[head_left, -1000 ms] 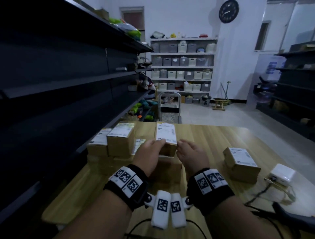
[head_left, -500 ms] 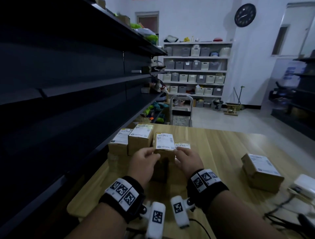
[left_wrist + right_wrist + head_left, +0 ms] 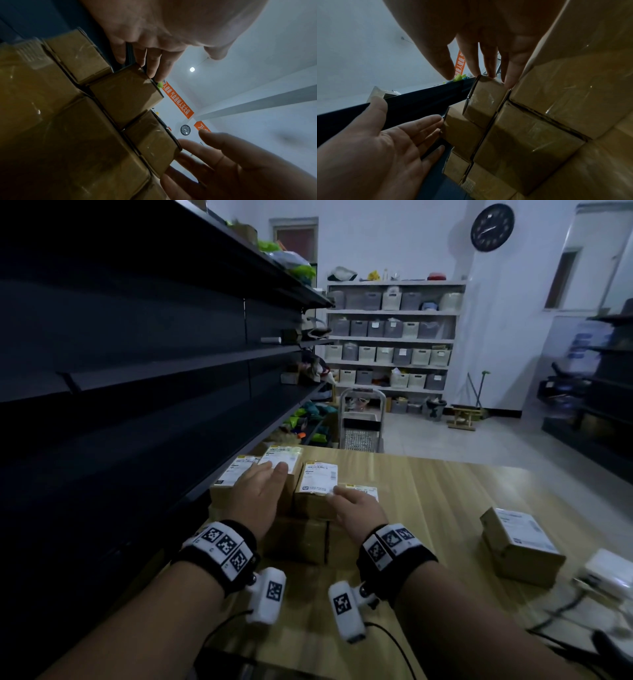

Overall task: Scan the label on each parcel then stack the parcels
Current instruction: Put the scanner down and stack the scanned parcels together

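Observation:
Several brown cardboard parcels with white labels are stacked at the table's left side by the dark shelving. The newest parcel [image 3: 317,484] lies on top of the stack [image 3: 294,539], label up. My right hand [image 3: 356,505] touches its near right corner with straight fingers [image 3: 488,65]. My left hand [image 3: 263,491] lies flat, fingers straight, on the neighbouring labelled parcel [image 3: 286,455] to its left. In the left wrist view the left fingers [image 3: 150,60] meet that parcel's top edge [image 3: 125,94]. One more labelled parcel [image 3: 520,542] sits alone at the right.
The wooden table [image 3: 428,508] runs along tall dark shelving [image 3: 137,371] on the left. A white device [image 3: 609,573] with cables lies at the table's right edge. Behind the table stand a metal trolley [image 3: 361,422] and white shelves of bins [image 3: 390,344].
The parcel both hands held has come down onto the stack. Both hands have let go; the left hand has shifted left onto the neighbouring parcel.

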{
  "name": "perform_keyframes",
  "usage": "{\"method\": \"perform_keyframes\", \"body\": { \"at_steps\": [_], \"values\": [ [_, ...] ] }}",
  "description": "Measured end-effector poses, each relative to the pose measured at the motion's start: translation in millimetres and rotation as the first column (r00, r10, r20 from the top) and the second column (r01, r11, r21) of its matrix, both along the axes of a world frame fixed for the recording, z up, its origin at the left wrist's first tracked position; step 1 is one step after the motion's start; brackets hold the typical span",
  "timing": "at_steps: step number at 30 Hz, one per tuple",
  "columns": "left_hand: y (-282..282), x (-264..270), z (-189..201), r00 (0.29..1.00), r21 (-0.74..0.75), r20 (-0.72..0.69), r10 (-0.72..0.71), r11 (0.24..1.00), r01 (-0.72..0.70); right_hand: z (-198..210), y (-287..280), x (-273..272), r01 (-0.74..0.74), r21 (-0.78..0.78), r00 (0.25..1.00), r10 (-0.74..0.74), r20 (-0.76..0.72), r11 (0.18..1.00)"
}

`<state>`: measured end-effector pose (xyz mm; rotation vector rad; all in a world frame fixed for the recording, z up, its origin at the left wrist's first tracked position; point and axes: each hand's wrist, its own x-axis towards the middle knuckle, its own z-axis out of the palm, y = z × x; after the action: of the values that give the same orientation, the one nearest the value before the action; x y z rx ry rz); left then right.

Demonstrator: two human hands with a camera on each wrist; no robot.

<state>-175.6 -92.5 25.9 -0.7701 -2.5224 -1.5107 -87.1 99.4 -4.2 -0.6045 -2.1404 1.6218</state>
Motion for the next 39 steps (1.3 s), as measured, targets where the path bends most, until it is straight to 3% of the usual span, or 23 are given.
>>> {"method": "perform_keyframes", "body": {
  "at_steps": [5,9,12,15,20,22,25,29,35,39],
  "values": [
    [-1.8,3.8,1.4,0.987,0.012,-0.161,-0.002,1.000,0.004,1.3,12.8,10.4,0.015,-0.143,0.995,-0.029,-0.093,0.990],
    [14.2,24.7,4.8,0.963,0.184,-0.267,-0.023,0.980,0.074,-0.4,44.1,34.4,0.105,-0.285,0.977,-0.152,-0.147,0.953],
    [45.8,49.9,3.7,0.964,0.186,-0.171,-0.203,0.954,0.234,-5.2,73.7,61.9,0.227,-0.431,0.933,-0.322,-0.162,0.874],
    [85.7,75.1,-9.8,0.931,0.229,-0.043,-0.362,0.904,0.362,-4.2,103.1,94.2,0.340,-0.457,0.875,-0.455,-0.167,0.822],
    [162.7,103.1,-41.0,0.852,0.217,0.258,-0.456,0.886,0.409,-1.1,152.7,144.7,0.577,-0.310,0.778,-0.624,-0.073,0.756],
    [194.8,110.3,-56.0,0.779,0.239,0.424,-0.462,0.887,0.396,4.0,167.9,163.5,0.662,-0.243,0.728,-0.686,-0.020,0.709],
    [239.3,115.0,-77.9,0.695,0.230,0.535,-0.480,0.874,0.427,6.3,194.3,186.0,0.726,-0.200,0.674,-0.738,0.022,0.658],
    [281.7,132.8,-84.9,0.635,0.227,0.596,-0.492,0.861,0.455,3.3,217.8,199.3,0.740,-0.177,0.668,-0.740,0.083,0.649],
    [311.2,159.2,-80.8,0.556,0.266,0.649,-0.519,0.839,0.474,-8.6,235.8,212.7,0.704,-0.133,0.710,-0.682,0.178,0.698],
    [312.9,176.9,-61.7,0.466,0.292,0.696,-0.546,0.809,0.510,-14.4,242.5,211.7,0.629,0.023,0.741,-0.607,0.287,0.777]
  ]
}}
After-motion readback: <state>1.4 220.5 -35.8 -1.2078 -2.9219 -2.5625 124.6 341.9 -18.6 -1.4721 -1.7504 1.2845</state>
